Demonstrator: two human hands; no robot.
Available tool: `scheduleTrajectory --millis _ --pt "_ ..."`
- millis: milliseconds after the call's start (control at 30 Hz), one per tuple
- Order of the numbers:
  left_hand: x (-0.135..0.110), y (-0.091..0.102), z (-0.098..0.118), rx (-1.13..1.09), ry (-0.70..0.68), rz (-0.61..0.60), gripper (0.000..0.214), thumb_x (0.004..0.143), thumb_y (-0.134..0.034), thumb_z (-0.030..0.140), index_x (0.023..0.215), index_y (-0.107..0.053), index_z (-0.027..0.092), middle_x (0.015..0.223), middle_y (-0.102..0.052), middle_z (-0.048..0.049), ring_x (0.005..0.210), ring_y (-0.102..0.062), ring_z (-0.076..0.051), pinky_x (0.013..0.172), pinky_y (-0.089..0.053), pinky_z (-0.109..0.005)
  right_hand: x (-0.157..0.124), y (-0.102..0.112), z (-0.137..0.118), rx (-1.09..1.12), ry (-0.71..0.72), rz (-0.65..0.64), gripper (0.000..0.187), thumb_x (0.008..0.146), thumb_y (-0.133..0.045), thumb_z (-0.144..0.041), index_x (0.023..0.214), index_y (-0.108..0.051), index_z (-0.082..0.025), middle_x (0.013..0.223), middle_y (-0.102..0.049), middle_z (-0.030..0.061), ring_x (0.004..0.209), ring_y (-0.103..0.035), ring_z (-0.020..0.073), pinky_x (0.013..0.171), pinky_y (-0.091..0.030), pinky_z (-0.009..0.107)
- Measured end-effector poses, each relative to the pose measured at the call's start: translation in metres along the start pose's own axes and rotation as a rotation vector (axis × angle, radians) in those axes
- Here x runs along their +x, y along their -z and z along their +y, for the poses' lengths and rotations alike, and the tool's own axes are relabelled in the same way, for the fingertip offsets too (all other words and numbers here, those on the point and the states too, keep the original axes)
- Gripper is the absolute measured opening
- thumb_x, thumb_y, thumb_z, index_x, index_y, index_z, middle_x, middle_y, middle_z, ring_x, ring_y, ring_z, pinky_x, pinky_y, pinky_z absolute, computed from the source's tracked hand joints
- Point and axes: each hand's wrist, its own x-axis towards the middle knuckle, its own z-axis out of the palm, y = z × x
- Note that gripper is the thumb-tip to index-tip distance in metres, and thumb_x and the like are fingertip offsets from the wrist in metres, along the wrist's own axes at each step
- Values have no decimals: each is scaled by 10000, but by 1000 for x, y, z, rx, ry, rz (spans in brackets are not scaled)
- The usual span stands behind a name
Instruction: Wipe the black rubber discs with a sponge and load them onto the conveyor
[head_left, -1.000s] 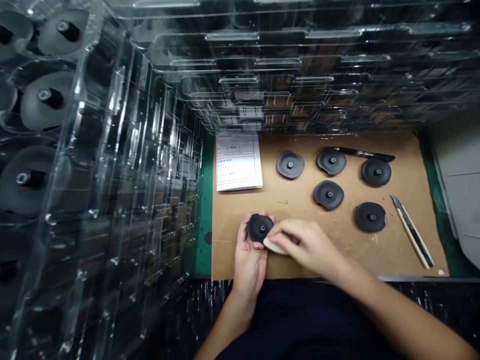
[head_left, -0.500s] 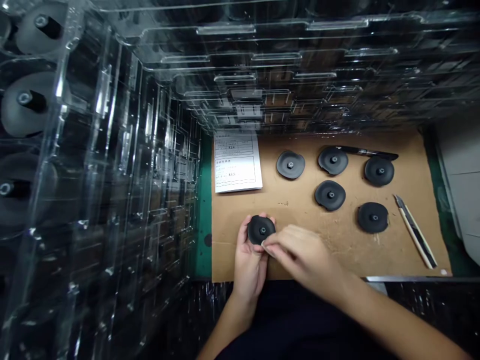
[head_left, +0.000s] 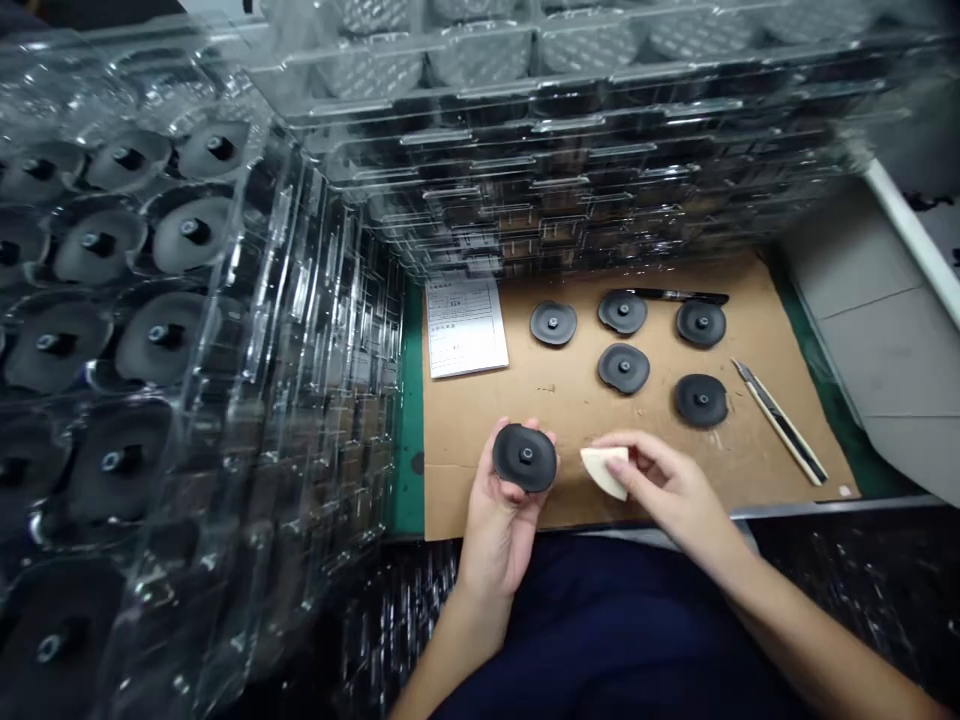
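Observation:
My left hand (head_left: 504,520) holds a black rounded disc (head_left: 525,458) by its edges, with the small central stud facing up. To its right, my right hand (head_left: 667,485) pinches a cream-white wedge, which looks like a sponge (head_left: 606,472), between thumb and fingers. The wedge and the disc are apart. Several similar black discs lie beyond my hands on the brown cardboard sheet (head_left: 487,405), among them a disc (head_left: 553,323) at the left and another disc (head_left: 700,400) at the right.
A craft knife (head_left: 780,425) lies at the right and a black pen (head_left: 679,295) at the back. Printed paper (head_left: 466,330) rests at the back left. Stacked clear trays (head_left: 337,260) rise at the left and behind; the left ones hold more discs. A grey panel (head_left: 885,340) stands right.
My right hand has moved right, away from the disc, and the white wedge now shows in it. My left hand still holds the disc. The view has shifted.

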Motion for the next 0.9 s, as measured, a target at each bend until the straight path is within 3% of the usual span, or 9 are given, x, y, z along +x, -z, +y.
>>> scheduleTrajectory --millis 133,200,333,433,500,633,700,800,900 --pt "-18 -11 2 83 51 -21 599 662 -752 362 1214 -554 241 1193 -623 -72 1111 -573 -226 915 -479 -289 -4 -7 -50 -58 507 33 226 885 -492 -195 1079 -606 -200 994 -646 50 880 -591 143 785 -484 268" --pt "-25 -15 4 102 92 -33 559 690 -740 328 1212 -559 247 1171 -637 -66 1076 -592 -209 902 -481 -276 -10 -10 -63 -114 643 -46 240 884 -469 -140 1081 -603 -176 965 -643 54 888 -589 134 814 -481 260" --pt "-32 -25 4 94 46 -47 574 619 -794 303 1157 -595 266 1080 -672 -29 945 -642 -188 866 -498 -278 -15 -4 -71 -243 587 -232 187 871 -489 -119 942 -645 -195 826 -634 5 733 -584 95 674 -474 197" --pt "-35 -34 2 114 55 -81 556 623 -792 311 1143 -609 237 934 -699 -23 899 -653 -178 885 -489 -285 -18 1 -70 -238 686 -16 209 887 -469 -136 1022 -627 -166 884 -642 39 809 -592 126 755 -479 244" --pt "-37 -38 2 124 73 -107 582 607 -804 285 1151 -602 237 987 -693 -35 957 -644 -201 913 -479 -309 -24 4 -68 -204 754 24 251 892 -460 -128 1103 -595 -146 956 -645 63 875 -590 141 816 -477 271" --pt "-37 -41 3 149 68 -79 661 544 -837 287 1156 -591 258 1146 -649 -52 1051 -612 -252 917 -483 -343 -31 14 -66 -223 634 -202 200 885 -483 -133 1002 -634 -192 886 -650 23 783 -594 108 720 -491 217" --pt "-36 -43 1 174 71 -88 681 528 -835 338 1157 -593 236 1116 -663 -67 1051 -610 -262 918 -483 -348 -29 16 -67 -241 638 -86 196 888 -478 -143 990 -639 -187 868 -652 31 767 -598 117 718 -495 232" --pt "-34 -48 0 195 92 -130 646 556 -823 329 1156 -598 241 1091 -674 -68 1052 -610 -265 956 -456 -378 -27 20 -64 -213 798 71 251 883 -481 -123 1101 -600 -158 956 -669 60 888 -613 146 841 -489 279" --pt "-32 -51 3 180 128 -159 680 494 -850 308 1131 -613 284 1117 -666 -48 1007 -633 -267 937 -470 -397 -34 34 -55 -206 790 -132 261 879 -498 -119 1113 -592 -188 961 -673 30 885 -620 120 831 -494 240"
